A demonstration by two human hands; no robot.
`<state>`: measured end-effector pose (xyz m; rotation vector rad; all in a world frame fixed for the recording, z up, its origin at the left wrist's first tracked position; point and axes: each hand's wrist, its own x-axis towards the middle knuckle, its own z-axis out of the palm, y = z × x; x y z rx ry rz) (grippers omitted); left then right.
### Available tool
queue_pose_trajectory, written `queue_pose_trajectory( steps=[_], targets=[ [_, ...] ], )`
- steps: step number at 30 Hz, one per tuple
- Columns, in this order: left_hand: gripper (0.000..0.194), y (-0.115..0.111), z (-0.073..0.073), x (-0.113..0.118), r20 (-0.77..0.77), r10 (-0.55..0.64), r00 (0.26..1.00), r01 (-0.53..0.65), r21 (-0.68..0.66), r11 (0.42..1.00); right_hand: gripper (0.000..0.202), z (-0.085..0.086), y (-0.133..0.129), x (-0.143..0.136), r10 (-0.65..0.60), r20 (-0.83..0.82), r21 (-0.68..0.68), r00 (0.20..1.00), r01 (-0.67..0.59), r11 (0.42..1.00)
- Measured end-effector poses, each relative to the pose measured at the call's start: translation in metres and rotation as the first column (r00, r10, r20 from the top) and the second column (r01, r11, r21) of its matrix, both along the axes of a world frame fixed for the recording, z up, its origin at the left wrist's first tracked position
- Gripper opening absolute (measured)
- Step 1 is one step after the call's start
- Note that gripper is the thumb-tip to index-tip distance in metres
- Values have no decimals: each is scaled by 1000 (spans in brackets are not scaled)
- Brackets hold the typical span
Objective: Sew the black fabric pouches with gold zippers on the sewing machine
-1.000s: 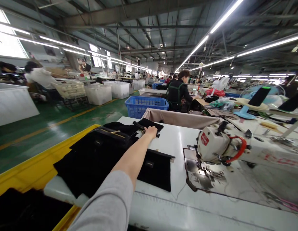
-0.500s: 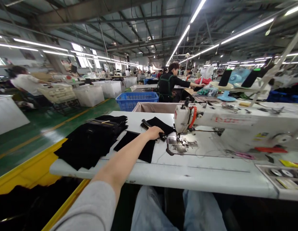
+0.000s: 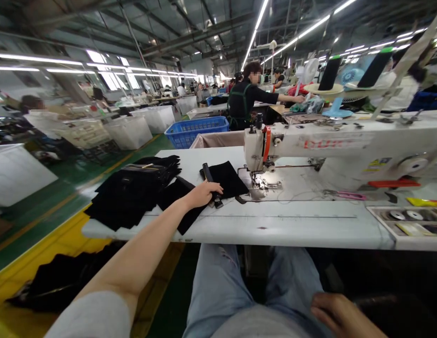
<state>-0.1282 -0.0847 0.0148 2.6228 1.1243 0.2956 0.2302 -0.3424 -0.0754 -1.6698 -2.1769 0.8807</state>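
My left hand (image 3: 205, 193) is closed around a dark strip (image 3: 207, 172) that lies over black fabric pieces on the white sewing table. One black piece (image 3: 228, 179) reaches toward the sewing machine's needle area (image 3: 255, 180); another (image 3: 188, 218) lies partly beneath my left wrist. A stack of black pieces (image 3: 128, 192) sits at the table's left end. Low at the right, by my knee, is my right hand (image 3: 333, 310), fingers curled; whether anything is inside it is hidden.
The white sewing machine (image 3: 310, 141) fills the table's right side. Pink scissors (image 3: 350, 195) and a bobbin tray (image 3: 403, 225) lie nearby. A yellow bin (image 3: 68, 234) with black pieces stands lower left. Behind are a blue basket (image 3: 197, 131) and a person in black (image 3: 245, 101).
My left hand has moved left and toward me with the dark strip, away from the needle area. My right hand has come into view at the lower right. The view has tilted down.
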Motion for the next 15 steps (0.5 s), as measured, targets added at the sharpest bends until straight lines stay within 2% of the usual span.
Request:
queue_pose_trajectory(
  steps=[2,4,7,11,15],
  targets=[
    [53,-4,-1,0,23,-26,999,26,-17,1000,32,28,23,-6,77,-13,41,997,-76,996],
    [53,-9,-1,2,43,-46,998,47,-31,998,29,55,51,-18,89,-18,161,996,-85,983],
    [51,-17,-2,5,90,-79,993,82,-34,996,21,79,99,-42,80,-44,351,996,-59,935],
    [47,-26,-4,6,198,-134,971,138,-8,990,21,76,158,-70,-47,-6,477,999,44,878],
    [46,-28,-7,6,271,-129,954,139,-18,990,21,67,185,-78,-46,17,446,999,33,894]
  ],
)
